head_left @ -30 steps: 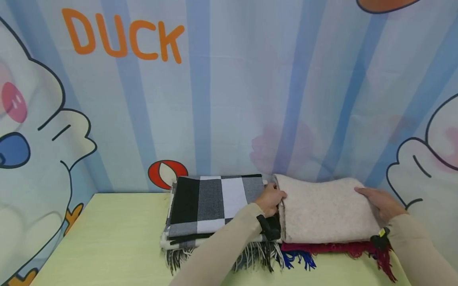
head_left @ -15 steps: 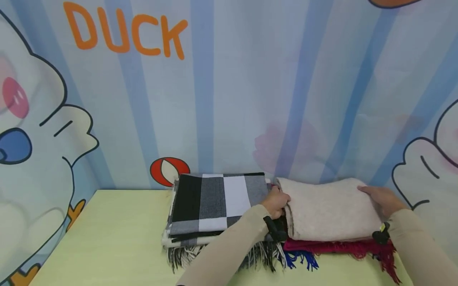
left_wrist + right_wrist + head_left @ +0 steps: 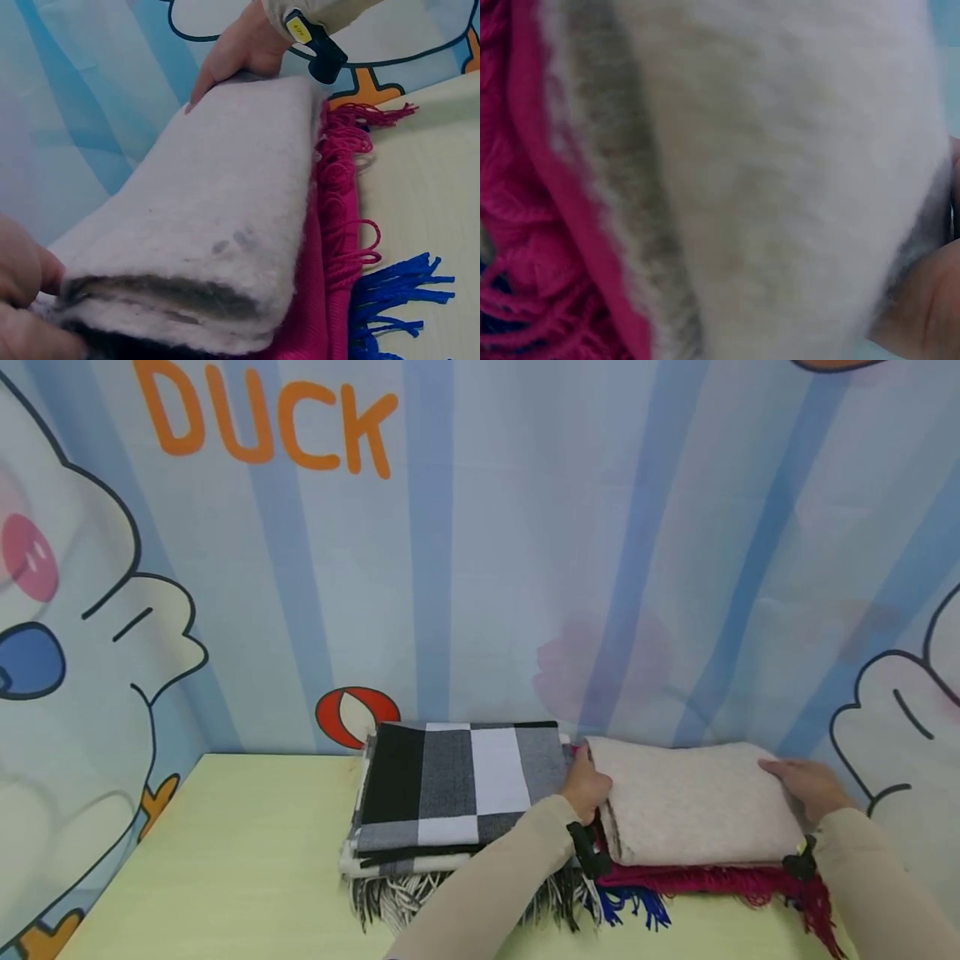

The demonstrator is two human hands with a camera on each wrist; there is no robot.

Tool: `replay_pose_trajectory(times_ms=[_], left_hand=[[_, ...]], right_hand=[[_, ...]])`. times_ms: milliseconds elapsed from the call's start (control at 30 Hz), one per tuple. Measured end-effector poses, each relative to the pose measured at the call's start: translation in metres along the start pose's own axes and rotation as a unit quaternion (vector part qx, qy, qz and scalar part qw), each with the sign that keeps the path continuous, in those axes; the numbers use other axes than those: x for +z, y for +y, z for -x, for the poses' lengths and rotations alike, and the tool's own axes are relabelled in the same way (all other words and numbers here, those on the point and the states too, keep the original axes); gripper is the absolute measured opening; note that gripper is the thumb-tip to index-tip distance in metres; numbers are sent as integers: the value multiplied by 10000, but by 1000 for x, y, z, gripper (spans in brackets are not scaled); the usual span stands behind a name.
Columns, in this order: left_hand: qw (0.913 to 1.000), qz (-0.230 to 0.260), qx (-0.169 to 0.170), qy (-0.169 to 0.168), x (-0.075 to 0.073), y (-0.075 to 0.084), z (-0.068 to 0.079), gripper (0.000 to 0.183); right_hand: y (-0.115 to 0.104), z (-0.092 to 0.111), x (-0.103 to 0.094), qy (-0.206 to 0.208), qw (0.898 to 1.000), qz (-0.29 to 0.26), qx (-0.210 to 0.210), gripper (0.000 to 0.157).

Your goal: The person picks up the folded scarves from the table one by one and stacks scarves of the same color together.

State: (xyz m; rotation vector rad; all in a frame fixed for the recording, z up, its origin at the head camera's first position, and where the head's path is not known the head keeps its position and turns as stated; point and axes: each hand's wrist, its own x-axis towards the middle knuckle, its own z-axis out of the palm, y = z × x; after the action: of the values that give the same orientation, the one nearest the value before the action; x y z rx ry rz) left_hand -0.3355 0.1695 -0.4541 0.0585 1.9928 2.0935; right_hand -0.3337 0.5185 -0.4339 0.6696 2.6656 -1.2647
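Note:
A folded cream, fuzzy scarf (image 3: 697, 806) lies on top of a folded magenta scarf (image 3: 697, 879) at the right of the table. My left hand (image 3: 587, 787) pinches its left edge, thumb on top. In the left wrist view, that edge shows several folded layers beside my left hand (image 3: 30, 300). At the opposite side, my right hand (image 3: 813, 787) grips the cream scarf's far right corner; its fingers under the cloth are hidden. Blue fringe (image 3: 633, 906) pokes out below the magenta layer. The right wrist view is blurred, with the cream fabric (image 3: 780, 180) filling most of it.
Left of the cream scarf stands a stack of folded black-and-white checked scarves (image 3: 450, 781), their fringe (image 3: 397, 897) hanging at the front. The pale yellow table (image 3: 247, 852) meets a blue cartoon-printed curtain (image 3: 495, 543) at the back.
The cream scarf's back edge has sunk and moved slightly right, so the scarf lies flatter on the pile. Both hands have moved slightly with it and keep their hold.

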Motion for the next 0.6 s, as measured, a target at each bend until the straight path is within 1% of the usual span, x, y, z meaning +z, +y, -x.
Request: replay_pose_trajectory(times_ms=[67,167,233,300,367,400,467,533,600], left_hand=[[9993,-349,-90,-68,-1,1,0,89],[9965,-799,-182,-172,0,3,0,90],[9941,-1070,-75,-131,2,4,3,87],[9916,-1281,57,-171,3,4,5,82],[9882,-1513,71,-237,5,5,7,77],[9868,-1593,60,-290,5,5,9,74],[9847,-1688,-84,-424,6,5,10,69],[9829,-1780,-196,-423,7,4,10,67],[9825,-1804,-258,-387,8,2,8,67]], right_hand=[[2,-1,4,197,9996,153,-114,93],[7,-2,8,272,9981,431,-336,89],[10,-3,10,328,9968,595,-429,87],[14,-5,12,384,9946,818,-519,86],[18,-8,14,467,9916,1039,-607,86],[21,-9,15,501,9898,1157,-666,85],[25,-12,17,554,9848,1401,-859,83],[29,-13,19,572,9801,1583,-1056,82],[30,-11,20,503,9749,1739,-1297,82]])
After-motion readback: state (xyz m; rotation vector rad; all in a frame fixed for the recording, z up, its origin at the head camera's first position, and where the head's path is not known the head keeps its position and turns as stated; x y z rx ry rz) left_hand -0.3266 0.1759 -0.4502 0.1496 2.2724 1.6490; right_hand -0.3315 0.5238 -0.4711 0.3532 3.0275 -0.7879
